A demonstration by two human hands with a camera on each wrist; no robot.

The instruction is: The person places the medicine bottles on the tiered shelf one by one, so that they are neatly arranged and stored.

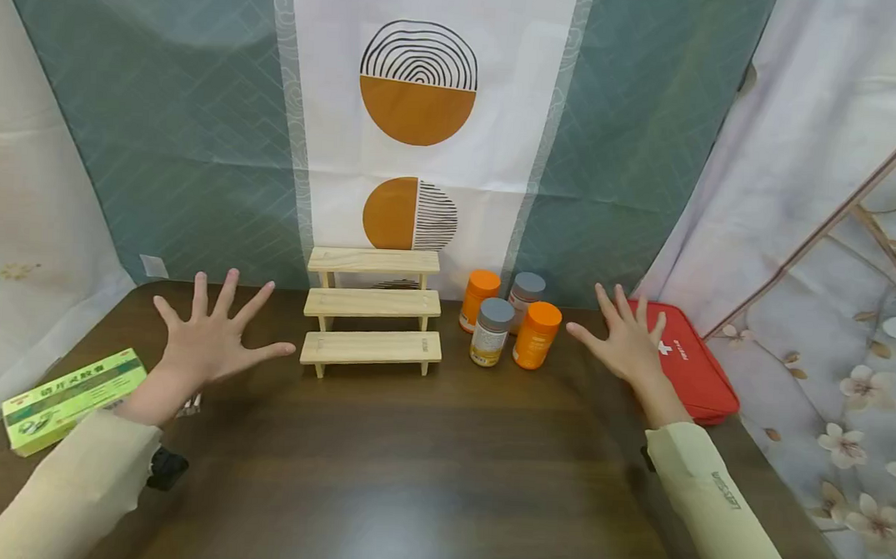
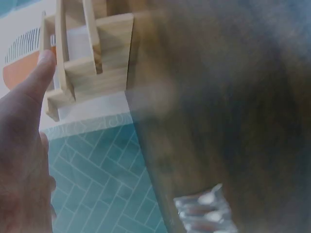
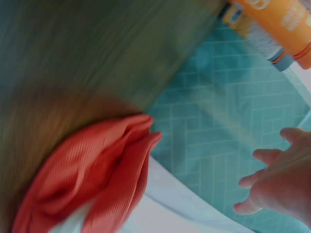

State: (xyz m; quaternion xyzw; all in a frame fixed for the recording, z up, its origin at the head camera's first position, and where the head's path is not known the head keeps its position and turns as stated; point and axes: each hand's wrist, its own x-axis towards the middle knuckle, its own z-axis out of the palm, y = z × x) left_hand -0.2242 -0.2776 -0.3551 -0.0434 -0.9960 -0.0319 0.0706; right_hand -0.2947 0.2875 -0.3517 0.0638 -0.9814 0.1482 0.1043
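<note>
My left hand [image 1: 203, 340] is spread wide above the table's left side, holding nothing, between a green-yellow box [image 1: 75, 398] and a three-step wooden rack [image 1: 373, 302]. A silver blister pack [image 2: 205, 211] lies on the table under that wrist, mostly hidden by the arm in the head view. On the other side my right hand [image 1: 629, 342] also has its fingers spread and holds nothing. It overlaps the edge of a red first-aid pouch [image 1: 695, 369] in the head view. To its left stand an orange bottle [image 1: 537, 335] and a grey-capped bottle [image 1: 489, 335].
Behind those two are another orange bottle [image 1: 480, 300] and another grey-capped one [image 1: 526, 293]. The dark wooden table [image 1: 410, 453] runs back to a hanging green and white cloth [image 1: 214, 136]. Patterned curtains [image 1: 850, 364] border the sides.
</note>
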